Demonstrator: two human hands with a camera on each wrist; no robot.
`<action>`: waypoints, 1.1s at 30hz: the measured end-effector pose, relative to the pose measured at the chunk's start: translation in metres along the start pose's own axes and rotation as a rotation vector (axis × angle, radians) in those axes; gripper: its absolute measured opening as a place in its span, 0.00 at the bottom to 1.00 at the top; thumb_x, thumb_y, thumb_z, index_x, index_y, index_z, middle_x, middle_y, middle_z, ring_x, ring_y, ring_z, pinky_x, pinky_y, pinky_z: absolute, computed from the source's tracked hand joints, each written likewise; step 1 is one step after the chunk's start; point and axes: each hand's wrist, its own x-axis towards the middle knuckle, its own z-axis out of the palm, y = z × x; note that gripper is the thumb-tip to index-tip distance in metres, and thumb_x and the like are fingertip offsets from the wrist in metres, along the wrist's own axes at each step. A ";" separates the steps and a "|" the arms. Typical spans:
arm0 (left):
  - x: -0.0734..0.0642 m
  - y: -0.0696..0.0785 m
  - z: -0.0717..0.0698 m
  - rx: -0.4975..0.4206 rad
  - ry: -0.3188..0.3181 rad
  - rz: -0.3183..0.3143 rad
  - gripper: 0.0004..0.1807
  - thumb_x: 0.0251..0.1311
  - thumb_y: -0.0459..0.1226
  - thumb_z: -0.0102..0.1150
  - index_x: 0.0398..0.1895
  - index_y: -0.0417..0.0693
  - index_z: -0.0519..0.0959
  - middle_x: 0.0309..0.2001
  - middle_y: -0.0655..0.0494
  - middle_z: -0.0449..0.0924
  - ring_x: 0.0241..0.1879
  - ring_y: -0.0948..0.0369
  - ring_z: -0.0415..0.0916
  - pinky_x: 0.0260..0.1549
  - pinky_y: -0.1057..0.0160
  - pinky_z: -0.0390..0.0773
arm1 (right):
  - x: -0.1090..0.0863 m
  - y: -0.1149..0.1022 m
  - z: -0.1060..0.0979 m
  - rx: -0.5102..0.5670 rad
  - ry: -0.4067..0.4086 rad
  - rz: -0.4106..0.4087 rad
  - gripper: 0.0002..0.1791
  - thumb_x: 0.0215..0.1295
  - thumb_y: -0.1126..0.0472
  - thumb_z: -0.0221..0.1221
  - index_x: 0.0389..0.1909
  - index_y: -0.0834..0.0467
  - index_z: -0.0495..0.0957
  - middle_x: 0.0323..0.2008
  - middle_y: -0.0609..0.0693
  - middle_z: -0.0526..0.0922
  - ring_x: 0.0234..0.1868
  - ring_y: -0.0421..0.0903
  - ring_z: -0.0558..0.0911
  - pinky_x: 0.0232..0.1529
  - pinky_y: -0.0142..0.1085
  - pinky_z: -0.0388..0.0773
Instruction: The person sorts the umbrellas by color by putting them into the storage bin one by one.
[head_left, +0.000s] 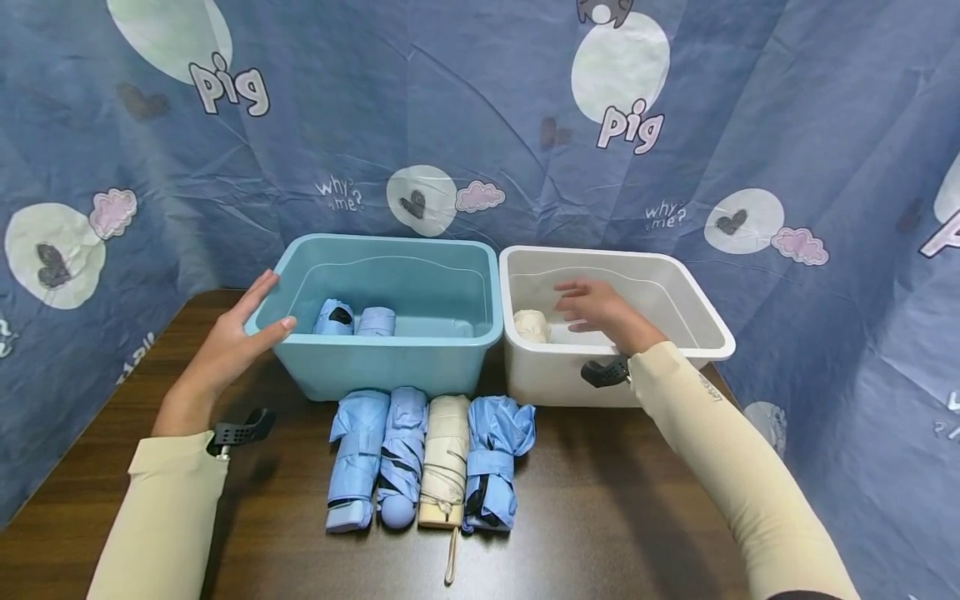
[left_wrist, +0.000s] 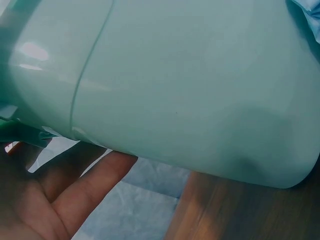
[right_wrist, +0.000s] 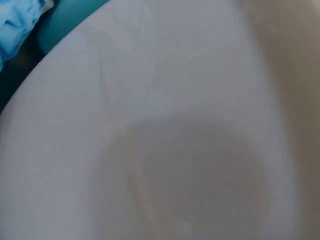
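Observation:
My left hand rests at the left rim of a blue plastic bin, its fingers stretched along the outer side and its thumb at the front corner. In the left wrist view, fingers touch the bin's edge. Two folded blue umbrellas, one beside another, lie inside. My right hand hovers inside the white bin, fingers loosely spread and holding nothing. Left of it sits a folded cream umbrella. The right wrist view shows mostly the white wall, blurred.
In front of the bins, a row of folded umbrellas lies on the brown table: light blue, periwinkle, cream with a wrist loop, and a looser blue one. A printed blue cloth hangs behind.

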 end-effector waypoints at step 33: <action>-0.002 0.000 0.001 -0.004 0.004 0.004 0.43 0.64 0.51 0.57 0.77 0.65 0.45 0.76 0.73 0.35 0.74 0.46 0.39 0.61 0.30 0.50 | -0.081 -0.009 0.005 0.318 0.044 -0.261 0.27 0.69 0.59 0.57 0.67 0.61 0.66 0.59 0.54 0.73 0.51 0.46 0.79 0.51 0.39 0.78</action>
